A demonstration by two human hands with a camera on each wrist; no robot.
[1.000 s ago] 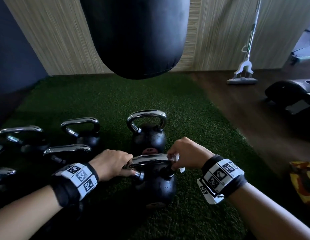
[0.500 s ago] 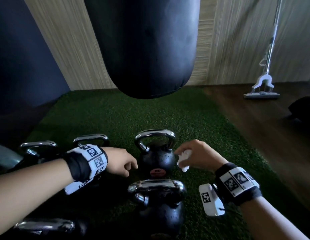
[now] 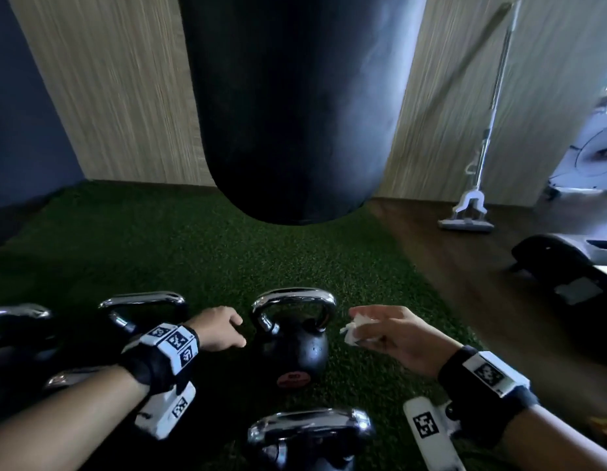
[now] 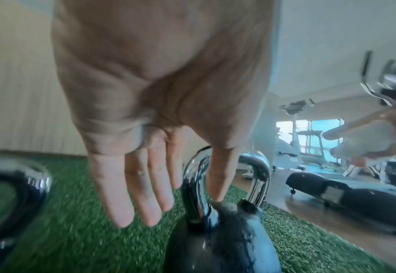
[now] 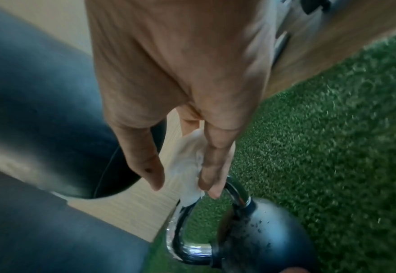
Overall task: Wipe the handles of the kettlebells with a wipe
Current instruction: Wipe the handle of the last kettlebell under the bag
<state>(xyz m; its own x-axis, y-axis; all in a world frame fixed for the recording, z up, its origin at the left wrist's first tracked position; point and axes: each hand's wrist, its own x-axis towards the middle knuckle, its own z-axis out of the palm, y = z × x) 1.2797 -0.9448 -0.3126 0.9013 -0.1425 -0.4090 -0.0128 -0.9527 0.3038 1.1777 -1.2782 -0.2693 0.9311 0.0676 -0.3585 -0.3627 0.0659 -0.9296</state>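
A black kettlebell (image 3: 295, 351) with a chrome handle (image 3: 293, 299) stands on the green turf between my hands. My left hand (image 3: 224, 329) hangs just left of the handle, fingers (image 4: 145, 194) straight and holding nothing. My right hand (image 3: 390, 334) hovers just right of the handle and pinches a crumpled white wipe (image 3: 358, 329). In the right wrist view the wipe (image 5: 187, 166) sits between thumb and fingers (image 5: 212, 162), right above the handle (image 5: 180, 230). A second kettlebell (image 3: 310, 433) stands nearer me, at the bottom edge.
More kettlebells (image 3: 142, 300) stand in the dark to the left. A black punching bag (image 3: 295, 113) hangs over the turf (image 3: 193, 249) ahead. On the wood floor to the right are a mop (image 3: 471, 212) against the wall and a black machine base (image 3: 567, 273).
Both hands let go of the near kettlebell's handle and moved forward to either side of the far kettlebell. The wipe stayed in my right hand, and the left hand opened.
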